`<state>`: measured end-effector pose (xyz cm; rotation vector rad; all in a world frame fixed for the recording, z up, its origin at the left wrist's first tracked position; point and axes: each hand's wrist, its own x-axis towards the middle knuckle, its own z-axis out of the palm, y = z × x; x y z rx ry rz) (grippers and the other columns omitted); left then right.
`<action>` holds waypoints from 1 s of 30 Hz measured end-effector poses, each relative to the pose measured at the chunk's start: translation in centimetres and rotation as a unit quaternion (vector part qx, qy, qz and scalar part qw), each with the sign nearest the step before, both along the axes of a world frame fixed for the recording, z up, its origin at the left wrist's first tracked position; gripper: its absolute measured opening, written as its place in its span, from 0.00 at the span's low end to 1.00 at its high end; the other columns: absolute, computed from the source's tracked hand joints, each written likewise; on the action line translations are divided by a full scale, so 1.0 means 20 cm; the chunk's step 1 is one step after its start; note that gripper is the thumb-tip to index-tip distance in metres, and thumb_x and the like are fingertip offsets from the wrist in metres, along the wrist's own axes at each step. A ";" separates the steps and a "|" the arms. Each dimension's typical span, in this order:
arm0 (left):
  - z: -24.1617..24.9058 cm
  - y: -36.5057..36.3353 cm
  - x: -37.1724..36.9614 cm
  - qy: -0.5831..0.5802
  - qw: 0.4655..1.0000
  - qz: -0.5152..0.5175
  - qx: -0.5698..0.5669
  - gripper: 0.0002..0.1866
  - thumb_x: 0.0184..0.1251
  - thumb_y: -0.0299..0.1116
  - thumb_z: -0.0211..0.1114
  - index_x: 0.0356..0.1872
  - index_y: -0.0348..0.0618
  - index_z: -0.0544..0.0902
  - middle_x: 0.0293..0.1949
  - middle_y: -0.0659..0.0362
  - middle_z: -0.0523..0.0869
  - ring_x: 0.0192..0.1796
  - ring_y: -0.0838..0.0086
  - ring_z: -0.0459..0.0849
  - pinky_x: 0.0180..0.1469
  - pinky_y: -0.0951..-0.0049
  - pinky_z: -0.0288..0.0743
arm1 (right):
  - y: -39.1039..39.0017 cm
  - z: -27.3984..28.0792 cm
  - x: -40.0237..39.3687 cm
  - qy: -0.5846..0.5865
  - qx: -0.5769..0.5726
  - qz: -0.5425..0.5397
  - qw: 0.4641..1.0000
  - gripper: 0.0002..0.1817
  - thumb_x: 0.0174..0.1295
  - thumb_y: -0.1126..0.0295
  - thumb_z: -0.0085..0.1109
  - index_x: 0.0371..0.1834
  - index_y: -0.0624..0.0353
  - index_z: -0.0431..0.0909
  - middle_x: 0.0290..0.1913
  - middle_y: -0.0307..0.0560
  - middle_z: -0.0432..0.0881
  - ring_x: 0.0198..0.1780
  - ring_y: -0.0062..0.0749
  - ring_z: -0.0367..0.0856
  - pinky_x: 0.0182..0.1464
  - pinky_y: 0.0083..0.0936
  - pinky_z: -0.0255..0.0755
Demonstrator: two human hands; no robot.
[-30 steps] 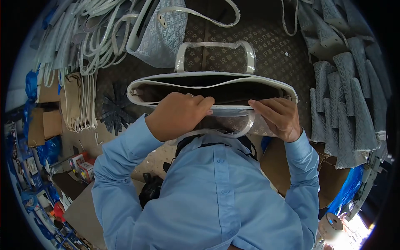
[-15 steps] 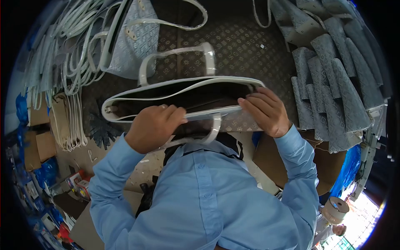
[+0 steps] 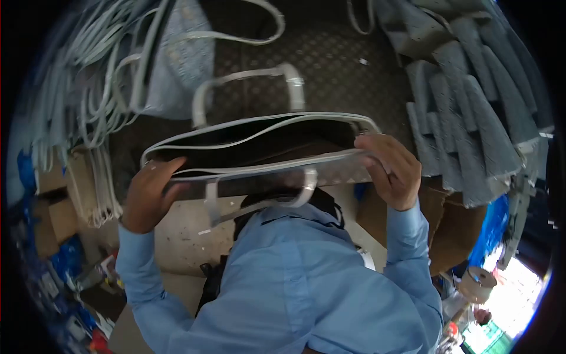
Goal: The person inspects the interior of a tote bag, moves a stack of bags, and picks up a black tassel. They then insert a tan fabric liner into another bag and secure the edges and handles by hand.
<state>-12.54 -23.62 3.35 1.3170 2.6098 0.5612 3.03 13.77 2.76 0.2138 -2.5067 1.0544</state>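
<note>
A handbag (image 3: 265,173) lies with its mouth turned up toward me, showing a dark lining and white-edged rims. One pale handle (image 3: 297,88) stands up on the far side; the other handle (image 3: 309,187) hangs on the near side toward my shirt. My left hand (image 3: 150,192) is around the bag's left end, index finger over the rim and thumb apart in front. At the right end, my right hand (image 3: 394,168) grips the corner, fingers on the rim and thumb at the near panel. Motion blurs both hands slightly.
A dark patterned table (image 3: 330,76) supports the bag. Pale straps (image 3: 109,71) are heaped at the left beside another grey bag (image 3: 183,65). Folded grey patterned pieces (image 3: 454,112) are stacked at the right, above a cardboard box (image 3: 457,233) and blue plastic (image 3: 492,230).
My left hand has moved left from the middle of the near rim to the bag's left end. The right hand has shifted slightly right and down. The near handle shows more fully.
</note>
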 end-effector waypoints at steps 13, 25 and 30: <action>-0.01 0.02 -0.10 -0.127 0.987 -0.098 0.019 0.14 0.59 0.32 0.64 0.46 0.46 0.80 0.34 0.55 0.85 0.35 0.57 0.83 0.36 0.61 0.74 | -0.52 -0.07 -0.35 -0.087 0.171 0.215 0.958 0.11 0.54 0.69 0.63 0.37 0.60 0.74 0.28 0.47 0.79 0.28 0.41 0.80 0.30 0.32 0.74; -0.02 0.04 -0.11 -0.242 0.966 -0.087 -0.032 0.14 0.71 0.41 0.54 0.47 0.45 0.80 0.35 0.52 0.85 0.37 0.56 0.83 0.39 0.61 0.76 | -0.56 -0.05 -0.38 -0.131 0.191 0.230 0.945 0.12 0.55 0.69 0.63 0.40 0.58 0.74 0.25 0.47 0.79 0.27 0.42 0.81 0.27 0.33 0.74; -0.04 0.07 -0.20 -0.328 0.937 -0.096 -0.071 0.20 0.74 0.48 0.47 0.45 0.43 0.81 0.38 0.51 0.84 0.42 0.56 0.82 0.46 0.61 0.74 | -0.57 -0.05 -0.40 -0.150 0.215 0.245 0.934 0.12 0.56 0.69 0.61 0.41 0.57 0.72 0.25 0.47 0.79 0.27 0.43 0.81 0.26 0.33 0.74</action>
